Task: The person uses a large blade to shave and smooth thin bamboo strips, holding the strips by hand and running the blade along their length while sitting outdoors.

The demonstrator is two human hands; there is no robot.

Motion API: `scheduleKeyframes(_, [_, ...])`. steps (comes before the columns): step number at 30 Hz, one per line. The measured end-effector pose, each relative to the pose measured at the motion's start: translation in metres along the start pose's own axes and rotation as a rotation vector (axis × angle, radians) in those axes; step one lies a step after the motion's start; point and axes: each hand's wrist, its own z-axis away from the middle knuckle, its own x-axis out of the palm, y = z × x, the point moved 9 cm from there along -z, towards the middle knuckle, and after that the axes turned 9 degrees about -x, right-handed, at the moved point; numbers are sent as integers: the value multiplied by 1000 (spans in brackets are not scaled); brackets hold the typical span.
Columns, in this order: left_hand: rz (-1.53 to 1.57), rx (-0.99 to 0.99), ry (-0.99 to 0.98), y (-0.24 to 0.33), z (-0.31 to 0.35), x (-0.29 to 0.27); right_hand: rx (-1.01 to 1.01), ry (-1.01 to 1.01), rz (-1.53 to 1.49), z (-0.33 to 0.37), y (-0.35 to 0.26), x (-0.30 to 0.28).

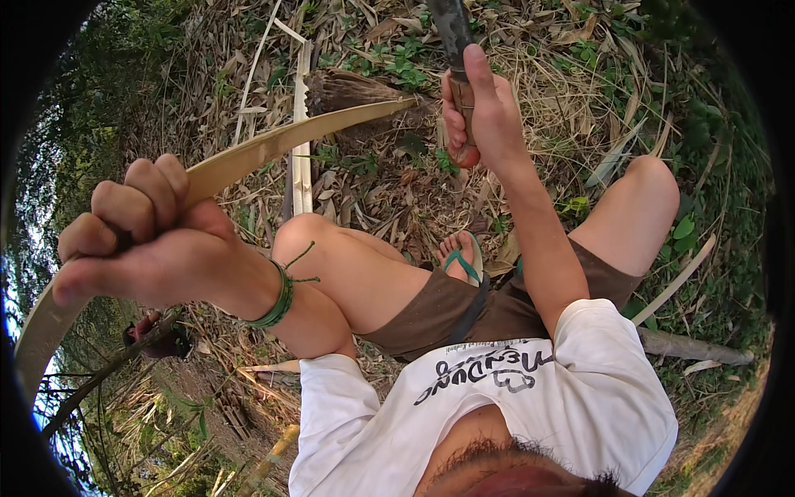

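Observation:
My left hand (149, 248), with a green cord tied at its wrist, is closed in a fist around a long, flat, pale bamboo strip (281, 147). The strip runs out past both sides of the fist. Its pointed end reaches the middle of the view, in front of a weathered wood stump (352, 89); whether they touch, I cannot tell. My right hand (493, 112) grips the wooden handle of a machete (453, 37), thumb laid along the top. The dark blade points away from me and leaves the picture at the upper edge. A gap separates strip and blade.
Split pale bamboo lengths (301, 124) lie on ground covered with dry leaves. My bent knees and a sandalled foot (460, 255) are close below the hands. A pole (696, 346) lies at the right, and a dark branch (108, 373) slants at the lower left.

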Motion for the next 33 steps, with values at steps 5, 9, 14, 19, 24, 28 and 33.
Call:
scheduleKeyframes(5, [137,5,-136,-3,-2,18,-206,131,208,27,110,-35])
scheduleKeyframes(9, [116,48,-171,3,3,12,339,-31,561,56,245,-44])
scheduleKeyframes(14, [188,12,-158,-1,0,5,829,-55,96,67,191,-25])
scheduleKeyframes(19, [152,42,-128,-5,2,-1,193,-104,264,6,54,1])
scheduleKeyframes(24, [85,48,8,-1,-1,-15,-371,96,-101,12,3,14])
scheduleKeyframes(28, [107,-42,100,-13,-3,15,259,-121,855,66,243,-52])
scheduleKeyframes(33, [-15,-71,196,-24,8,-20,503,-125,481,79,246,-15])
